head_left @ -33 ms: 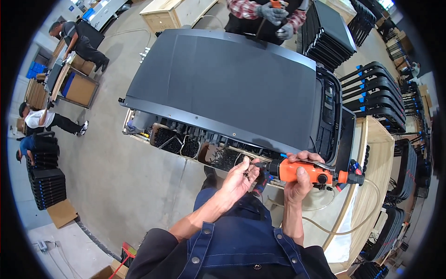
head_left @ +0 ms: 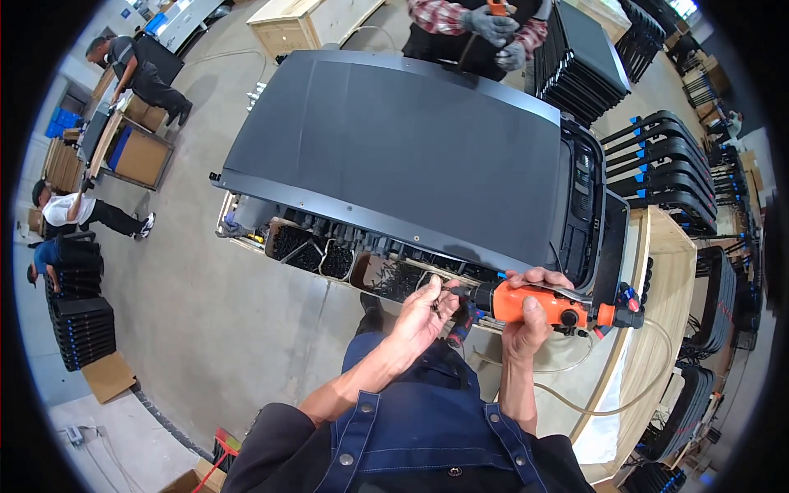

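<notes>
My right hand [head_left: 526,316] grips an orange air-powered screwdriver [head_left: 538,302], held level with its bit pointing left. My left hand [head_left: 421,316] is at the bit's tip, its fingers pinched on a small dark screw. Both hands are just below the near edge of a large dark grey panel [head_left: 394,156] lying flat on the bench. A divided tray of black screws [head_left: 329,259] runs under that edge, left of my hands. A pale hose [head_left: 608,404] trails from the tool's rear.
Across the panel a person in a checked shirt and grey gloves [head_left: 493,29] holds another orange tool. Stacks of black panels [head_left: 666,164] fill the right side. A wooden bench edge [head_left: 662,329] curves at right. Other people work at far left by cardboard boxes [head_left: 136,156].
</notes>
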